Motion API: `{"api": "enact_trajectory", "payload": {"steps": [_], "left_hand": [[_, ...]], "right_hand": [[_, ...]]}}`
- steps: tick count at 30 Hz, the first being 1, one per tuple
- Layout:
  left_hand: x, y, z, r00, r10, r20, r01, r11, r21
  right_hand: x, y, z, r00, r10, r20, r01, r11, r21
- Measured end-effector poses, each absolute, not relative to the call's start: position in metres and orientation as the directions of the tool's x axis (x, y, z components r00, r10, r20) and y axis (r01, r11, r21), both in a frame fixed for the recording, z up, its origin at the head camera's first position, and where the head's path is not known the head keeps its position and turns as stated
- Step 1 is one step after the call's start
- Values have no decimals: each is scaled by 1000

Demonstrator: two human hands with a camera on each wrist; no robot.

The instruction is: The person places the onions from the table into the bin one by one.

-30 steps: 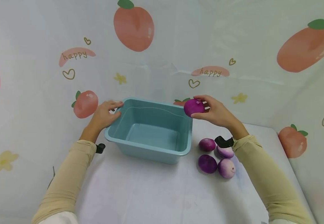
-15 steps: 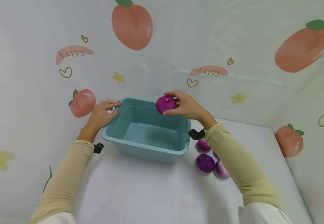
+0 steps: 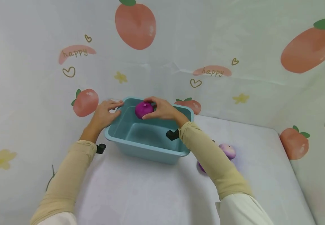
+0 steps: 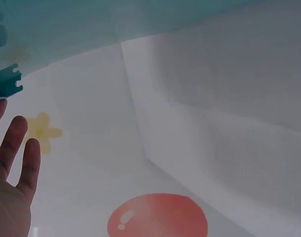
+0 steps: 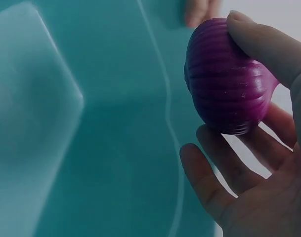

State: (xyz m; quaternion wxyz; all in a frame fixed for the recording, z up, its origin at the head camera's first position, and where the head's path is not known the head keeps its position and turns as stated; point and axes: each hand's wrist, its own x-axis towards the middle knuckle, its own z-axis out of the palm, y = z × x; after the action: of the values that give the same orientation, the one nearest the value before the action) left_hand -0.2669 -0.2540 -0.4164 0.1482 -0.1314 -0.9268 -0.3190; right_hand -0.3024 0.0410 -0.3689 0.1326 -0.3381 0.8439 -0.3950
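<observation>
A shiny purple onion (image 3: 144, 110) is pinched between the thumb and fingers of my right hand (image 3: 163, 109), over the left part of a light blue plastic basin (image 3: 151, 147). In the right wrist view the ridged side of the onion (image 5: 224, 81) shows, thumb on top and fingertips beneath, with the basin wall behind. My left hand (image 3: 106, 112) rests at the basin's left rim, thumb and fingertips touching it. From the left wrist view, two of the left hand's fingers (image 4: 29, 168) stand nearly straight under the rim. No onion shows inside the basin.
Right of the basin, a pale purple-white onion (image 3: 227, 151) and a dark purple onion (image 3: 201, 168) lie on the white table (image 3: 140, 193), partly covered by the right forearm. A fruit-patterned cloth (image 3: 162, 62) hangs behind the basin.
My right hand has carried the purple onion left from beyond the basin's right rim to over its left part. The forearm now covers more of the table onions. The left hand stays at the rim.
</observation>
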Motion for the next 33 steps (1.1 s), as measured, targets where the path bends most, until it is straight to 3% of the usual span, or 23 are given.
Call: {"api": "enact_trajectory", "payload": {"steps": [6,17,33], "left_hand": [[-266,-255,-418,-916,160,367,351,762,544],[-266,-257,-419,-929,147,340,325,764,557],[-265,-255,-421,-930,130,344,324,734,596]], "right_hand": [[-309,15,-387,-721,-692,-38,-419,478,-772],[-324,-11,-415,-696,-699,-164,-425,585,-691],[-328,-14,-453,-660,-690,-295,-419,665,-618]]}}
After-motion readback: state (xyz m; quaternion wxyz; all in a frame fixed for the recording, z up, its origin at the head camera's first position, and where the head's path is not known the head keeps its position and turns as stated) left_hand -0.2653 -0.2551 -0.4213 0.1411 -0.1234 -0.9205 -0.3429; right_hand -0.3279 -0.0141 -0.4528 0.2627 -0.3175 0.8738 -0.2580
